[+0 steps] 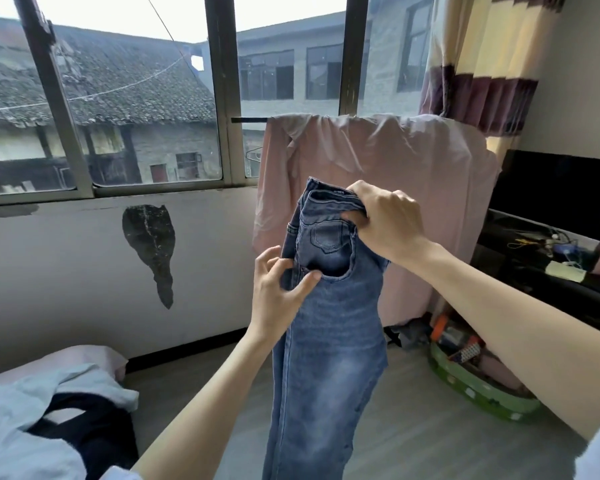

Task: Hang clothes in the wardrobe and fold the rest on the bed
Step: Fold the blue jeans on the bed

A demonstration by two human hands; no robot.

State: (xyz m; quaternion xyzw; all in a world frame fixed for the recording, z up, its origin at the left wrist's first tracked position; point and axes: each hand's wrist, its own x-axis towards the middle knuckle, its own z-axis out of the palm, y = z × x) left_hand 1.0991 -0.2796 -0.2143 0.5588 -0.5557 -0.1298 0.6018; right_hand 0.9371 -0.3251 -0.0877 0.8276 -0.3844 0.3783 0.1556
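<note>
Garment: blue jeans [326,341], held up in the air in front of the person, between the window wall and the pink-covered rack [413,174].
Long axis: near vertical; waistband at the top, legs hanging down toward the floor and out of view at the bottom edge.
Right hand [381,220]: gripping the waistband at its upper right corner, fingers curled over the denim edge; this hand carries the weight.
Left hand [278,289]: lower and to the left, pinching the fabric beside the front pocket, thumb pressed on the denim, other fingers partly spread.
Relative position: both hands sit at the top of the jeans; the right is higher and at the waistband, the left just below it at the hip.
Bed [94,358]: lower left, well apart from the jeans, with a white garment [21,417] and a dark garment [94,438] lying on it.
Nearer hand to bed: the left.
Step in hand (judgement): straightening the jeans at the waist before folding or hanging.
Next move (judgement): the waistband needs levelling across both hands, then the hanging length swings left toward the bed.
Risk (judgement): the legs may twist or drag, since nothing controls the lower end.
</note>
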